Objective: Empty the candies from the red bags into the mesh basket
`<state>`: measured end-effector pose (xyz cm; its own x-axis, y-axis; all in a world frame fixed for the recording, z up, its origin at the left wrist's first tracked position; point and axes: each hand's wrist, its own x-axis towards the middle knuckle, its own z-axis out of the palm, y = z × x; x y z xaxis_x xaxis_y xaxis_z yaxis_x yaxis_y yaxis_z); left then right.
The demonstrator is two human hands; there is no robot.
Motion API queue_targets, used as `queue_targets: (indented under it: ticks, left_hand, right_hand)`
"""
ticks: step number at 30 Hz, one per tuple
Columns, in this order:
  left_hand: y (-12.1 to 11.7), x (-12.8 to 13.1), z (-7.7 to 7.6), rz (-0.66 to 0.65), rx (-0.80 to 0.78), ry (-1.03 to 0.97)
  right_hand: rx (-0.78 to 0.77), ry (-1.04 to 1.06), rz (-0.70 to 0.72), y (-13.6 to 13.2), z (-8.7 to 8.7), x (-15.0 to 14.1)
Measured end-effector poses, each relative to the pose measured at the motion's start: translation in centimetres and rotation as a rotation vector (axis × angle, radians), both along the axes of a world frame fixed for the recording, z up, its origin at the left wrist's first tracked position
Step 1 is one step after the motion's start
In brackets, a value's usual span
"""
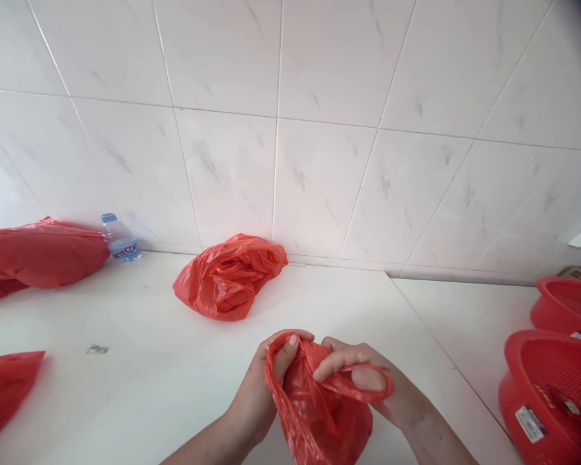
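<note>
A thin red plastic bag [319,413] hangs between my two hands over the front of the white table. My left hand [271,371] grips its left rim, with the thumb inside the opening and the fingers behind. On the other side, my right hand [356,368] pinches the bag's right edge, and a loop of the plastic runs round its thumb. The bag's mouth faces up towards me; whatever may lie deeper inside is hidden. Beyond my hands, a crumpled red plastic bag [232,274] rests on the table near the wall.
At the back left lies a full-looking red bag [53,255] beside a clear water bottle [121,239]. Another red bag [4,391] reaches in from the left edge. Red plastic baskets [537,381] stand at the right. A tiled wall [319,181] closes off the white table [164,374].
</note>
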<state>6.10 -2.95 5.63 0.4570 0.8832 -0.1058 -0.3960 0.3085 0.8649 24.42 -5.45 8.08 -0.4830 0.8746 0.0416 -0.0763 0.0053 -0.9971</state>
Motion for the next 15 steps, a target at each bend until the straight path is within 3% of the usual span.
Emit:
queue_targets:
  ticks: [4,7,11,15]
  left_hand:
    - [0.3,0.0,-0.2,-0.036,-0.184,-0.162]
    - [0.4,0.1,-0.5,-0.064,-0.271,-0.279]
    - [0.6,0.3,-1.3,-0.151,-0.262,-0.399]
    - [0.7,0.5,-1.9,-0.147,-0.247,-0.418]
  right_hand:
    - [0.017,-0.136,0.001,-0.3,0.7,0.1]
    - [-0.019,-0.114,0.052,-0.6,1.3,-0.3]
    - [-0.097,0.014,0.066,-0.8,1.6,-0.5]
    - [-0.050,0.029,0.079,-0.6,0.8,-0.2]
